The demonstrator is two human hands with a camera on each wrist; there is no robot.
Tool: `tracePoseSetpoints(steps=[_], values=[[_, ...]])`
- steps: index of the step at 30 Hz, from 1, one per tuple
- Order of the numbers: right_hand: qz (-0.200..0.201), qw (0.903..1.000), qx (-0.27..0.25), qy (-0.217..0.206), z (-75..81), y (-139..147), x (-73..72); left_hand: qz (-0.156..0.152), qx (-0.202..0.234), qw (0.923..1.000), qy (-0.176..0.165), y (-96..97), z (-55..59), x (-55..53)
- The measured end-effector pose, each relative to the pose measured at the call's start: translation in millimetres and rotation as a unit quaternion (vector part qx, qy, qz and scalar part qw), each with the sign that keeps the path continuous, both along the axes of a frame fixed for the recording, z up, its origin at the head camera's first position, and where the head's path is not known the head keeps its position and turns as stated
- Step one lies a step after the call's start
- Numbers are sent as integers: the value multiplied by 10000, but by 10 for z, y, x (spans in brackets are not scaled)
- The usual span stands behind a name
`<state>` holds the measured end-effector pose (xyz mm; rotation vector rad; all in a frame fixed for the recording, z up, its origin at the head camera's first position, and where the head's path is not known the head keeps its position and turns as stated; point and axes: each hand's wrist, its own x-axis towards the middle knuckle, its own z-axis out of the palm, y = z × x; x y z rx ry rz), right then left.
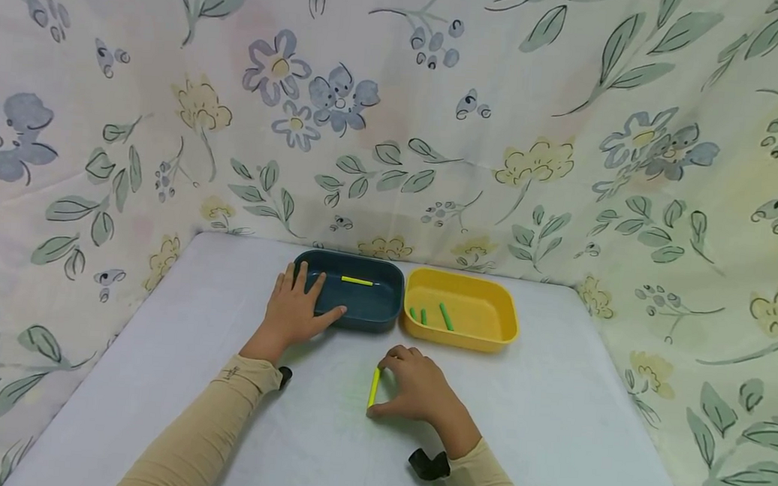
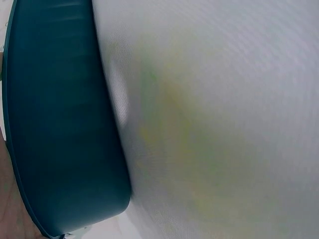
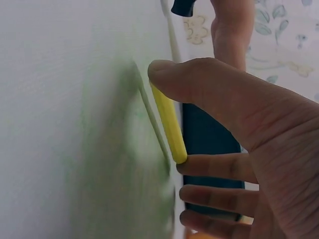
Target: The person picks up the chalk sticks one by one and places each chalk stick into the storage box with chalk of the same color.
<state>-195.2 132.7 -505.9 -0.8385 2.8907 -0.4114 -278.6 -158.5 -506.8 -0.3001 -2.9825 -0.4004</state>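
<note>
My right hand (image 1: 416, 386) pinches a yellow chalk stick (image 1: 374, 388) lengthwise, thumb at one end and a fingertip at the other. In the right wrist view the chalk (image 3: 168, 122) is just off the white cloth, its thin shadow beside it. With fingers spread, my left hand (image 1: 294, 313) rests on the left side of a dark blue tray (image 1: 370, 320), thumb by the front rim. Another yellow chalk stick (image 1: 357, 281) lies inside that tray. The left wrist view shows mostly the tray's outer wall (image 2: 65, 114) and the cloth.
A yellow tray (image 1: 486, 310) stands against the blue tray's right side, with green chalk pieces (image 1: 446, 316) in it. Faint green and yellow smudges mark the white tabletop (image 1: 321, 434). Floral fabric (image 1: 397, 123) hangs behind and along the sides.
</note>
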Motion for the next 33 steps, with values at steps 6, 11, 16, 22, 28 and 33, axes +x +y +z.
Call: tracePoseSetpoints(steps=[6,11,16,22,28,33], values=[[6,9997,-133,218,40,1,12,24,-31,10000,-4,3,-3,0],[-2,9979,-524,372,99,-3,15,23,36,10000,33,0,4,8],[-25,9937,-1013,486,177,-4,24,24,92,10000,20,-2,3,10],[-90,9891,-1377,506,224,3,-9,29,96,9999,-54,2,-7,-2],[-242,9881,-1464,402,275,5,-55,53,41,10000,-12,5,-10,0],[-285,9839,-1735,325,339,12,-97,64,24,10000,4,6,-14,1]])
